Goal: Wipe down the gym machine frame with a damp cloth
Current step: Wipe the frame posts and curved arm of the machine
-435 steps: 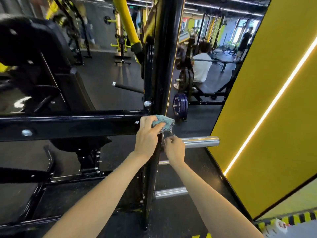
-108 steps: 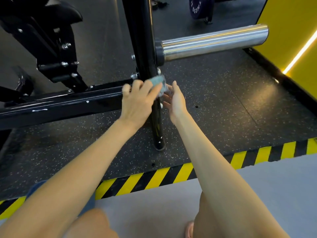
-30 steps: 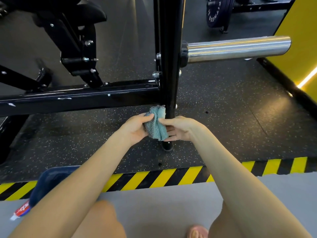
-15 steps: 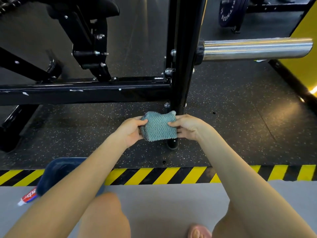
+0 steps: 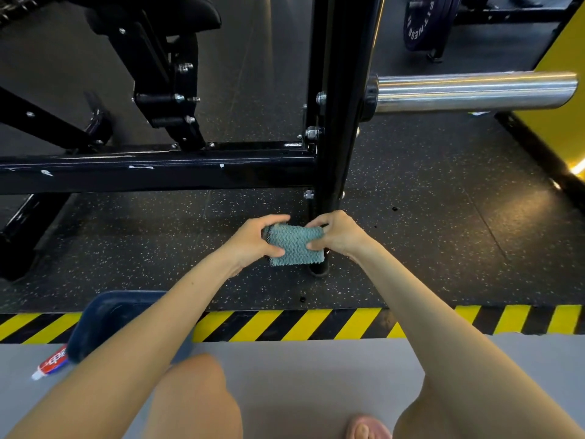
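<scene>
A folded teal cloth (image 5: 294,245) is held between both hands just in front of the foot of the black upright post (image 5: 340,122) of the gym machine frame. My left hand (image 5: 253,240) grips the cloth's left edge, thumb underneath. My right hand (image 5: 340,232) pinches its right edge. A black horizontal frame beam (image 5: 158,169) with small white marks runs left from the post, above the hands. The cloth hangs clear of the beam and hides the lowest part of the post.
A chrome plate peg (image 5: 474,91) sticks out right from the post. A black seat bracket (image 5: 167,99) stands behind the beam. Yellow-black hazard tape (image 5: 316,324) edges the rubber floor. A blue basin (image 5: 104,321) and a red-white tube (image 5: 52,362) lie at lower left. A yellow wall (image 5: 566,90) stands right.
Both hands came off the lower post and drew the cloth toward me, then spread it flat between them. The view has shifted slightly, with the post now further right.
</scene>
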{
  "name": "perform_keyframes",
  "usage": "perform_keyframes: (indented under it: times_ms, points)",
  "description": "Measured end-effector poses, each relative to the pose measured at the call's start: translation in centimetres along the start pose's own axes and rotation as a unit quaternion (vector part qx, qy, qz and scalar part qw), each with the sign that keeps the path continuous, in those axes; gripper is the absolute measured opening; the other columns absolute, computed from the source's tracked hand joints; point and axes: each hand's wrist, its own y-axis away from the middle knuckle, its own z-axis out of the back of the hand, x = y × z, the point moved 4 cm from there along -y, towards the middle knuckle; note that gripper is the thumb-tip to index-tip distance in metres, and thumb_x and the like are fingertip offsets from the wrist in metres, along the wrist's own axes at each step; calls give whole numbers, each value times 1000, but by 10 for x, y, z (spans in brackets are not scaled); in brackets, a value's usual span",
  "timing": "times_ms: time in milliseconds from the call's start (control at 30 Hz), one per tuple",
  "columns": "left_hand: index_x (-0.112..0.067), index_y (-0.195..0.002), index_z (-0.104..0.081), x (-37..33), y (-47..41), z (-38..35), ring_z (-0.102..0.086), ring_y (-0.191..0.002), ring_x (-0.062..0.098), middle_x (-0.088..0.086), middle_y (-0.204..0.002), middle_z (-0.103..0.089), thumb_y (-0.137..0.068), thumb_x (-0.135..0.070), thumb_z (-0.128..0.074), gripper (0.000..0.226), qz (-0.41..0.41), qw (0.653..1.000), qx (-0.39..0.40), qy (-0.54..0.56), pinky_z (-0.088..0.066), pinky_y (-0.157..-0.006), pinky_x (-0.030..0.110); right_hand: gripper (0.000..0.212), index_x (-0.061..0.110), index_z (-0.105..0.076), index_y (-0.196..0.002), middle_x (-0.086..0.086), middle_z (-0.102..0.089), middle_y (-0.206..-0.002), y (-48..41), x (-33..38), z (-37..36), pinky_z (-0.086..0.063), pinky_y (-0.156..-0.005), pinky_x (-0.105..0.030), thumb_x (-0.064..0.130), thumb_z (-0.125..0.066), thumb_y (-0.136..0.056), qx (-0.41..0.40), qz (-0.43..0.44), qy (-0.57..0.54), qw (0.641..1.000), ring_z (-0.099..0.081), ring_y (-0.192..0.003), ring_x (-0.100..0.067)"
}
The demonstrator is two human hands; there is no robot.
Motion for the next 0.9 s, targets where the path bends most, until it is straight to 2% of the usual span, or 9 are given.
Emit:
perform_keyframes:
  times_ms: [133,233,300,400,533,633,700,833,900]
  points:
    - [-26,-118,-62,4,-3,-1,-54,-113,18,0,-120,-58,-74,3,-76,55,-7,989,-45,-141,-46,-97,38,20,12,-72,-90,-2,-63,-87,4,6,1,-46,-75,-29,8,-81,-73,-37,20,31,999,-57,-86,-15]
    - [-24,-103,-62,-2,0,5,-53,-107,16,-1,-112,-56,-82,-11,-73,27,1,982,-52,-180,-40,-84,29,14,11,-69,-83,-1,-60,-78,8,6,2,-43,-67,-23,9,-80,-75,-11,0,-38,999,-55,-78,-12]
    - [-19,-100,-63,-4,1,9,-48,-110,17,2,-117,-46,-85,-19,-71,17,23,985,-27,-172,-37,-90,28,12,12,-67,-83,0,-60,-79,12,5,8,-42,-66,-21,11,-78,-78,18,-14,-69,997,-55,-78,-9]
    - [-14,-102,-63,-3,2,13,-53,-116,22,8,-120,-56,-86,-18,-68,17,56,995,-28,73,-40,-105,38,10,14,-67,-87,-1,-67,-92,13,3,14,-47,-87,-29,20,-75,-83,31,-34,-127,991,-62,-92,-13]
    - [-13,-122,-56,-5,1,-12,-58,-115,22,8,-122,-63,-84,-20,-69,40,78,907,-30,413,-45,-101,49,12,15,-64,-88,-3,-72,-87,15,7,15,-53,-86,-30,26,-67,-90,25,-37,-207,977,-71,-78,-16]
    - [-15,-125,-48,-20,0,-28,-63,-108,17,6,-121,-63,-81,-9,-73,51,14,947,-115,300,-51,-95,40,16,14,-65,-92,-5,-73,-88,17,7,21,-54,-87,-33,30,-63,-93,6,-46,-218,975,-71,-81,-19]
    - [-21,-117,-44,-45,4,-23,-59,-99,-1,-5,-111,-60,-82,-7,-73,47,-82,952,-228,187,-46,-88,14,25,13,-64,-100,-5,-73,-86,15,4,33,-54,-86,-35,37,-59,-94,-46,-63,-219,973,-70,-83,-17]
    - [-17,-117,-46,-125,14,-21,-52,-95,-3,-4,-108,-57,-85,-7,-70,41,-323,892,-309,-64,-40,-83,7,28,14,-56,-116,-1,-65,-102,12,4,58,-48,-84,-33,34,-55,-96,-259,-35,-197,945,-62,-98,-20]
    - [-9,-122,-48,-153,12,-28,-47,-100,0,4,-113,-53,-83,4,-67,45,-391,855,-324,-112,-40,-87,7,36,18,-48,-131,0,-58,-114,11,14,58,-42,-82,-28,26,-55,-96,-264,1,-188,946,-57,-103,-18]
